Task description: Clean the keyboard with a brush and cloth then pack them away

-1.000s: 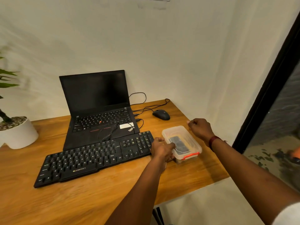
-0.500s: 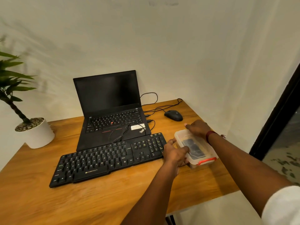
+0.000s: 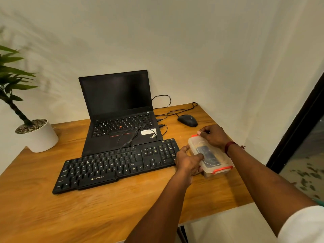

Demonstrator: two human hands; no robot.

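A black keyboard (image 3: 115, 165) lies across the wooden desk (image 3: 108, 207) in front of the laptop. To its right stands a clear plastic box (image 3: 219, 160) with orange clips at both ends and its lid on; something dark shows through the lid. My left hand (image 3: 188, 161) grips the box's left side, thumb on the lid. My right hand (image 3: 213, 135) rests on the box's far end, fingertips at the far orange clip (image 3: 195, 135). No brush or cloth shows outside the box.
An open black laptop (image 3: 121, 116) with a cable coiled on its palm rest stands at the back. A black mouse (image 3: 187, 120) and cables lie at the back right. A white plant pot (image 3: 37, 135) is at the left. The desk's right edge is just beyond the box.
My right hand has come down from beside the box onto its far end, fingers at the far clip. My left hand has stayed on the box's left side. The view shifted left.
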